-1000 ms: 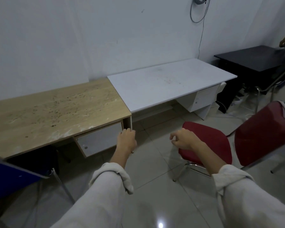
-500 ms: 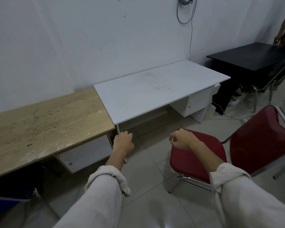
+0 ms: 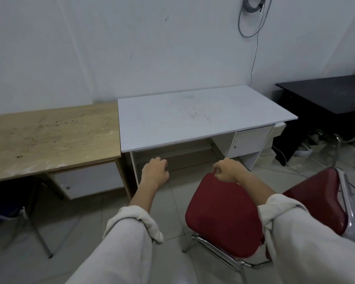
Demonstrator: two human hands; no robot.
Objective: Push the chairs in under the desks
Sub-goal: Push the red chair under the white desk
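Both hands are hovering loosely curled, gripping nothing, before three desks and one red chair.

Left hand (image 3: 155,172) is hanging over the floor; right hand (image 3: 226,170) is floating above the red chair (image 3: 223,218) seat's front edge; the chair is standing out from the white surface (image 3: 193,117), between the wooden surface (image 3: 49,136) and black surface (image 3: 332,93).

Plain office or study room: wooden desk (image 3: 49,136), white desk (image 3: 193,121) and black desk (image 3: 332,95) in row against bare white wall (image 3: 131,48); red padded chair (image 3: 223,214) on tiled floor (image 3: 80,232); coiled cable (image 3: 252,15) hanging on wall.
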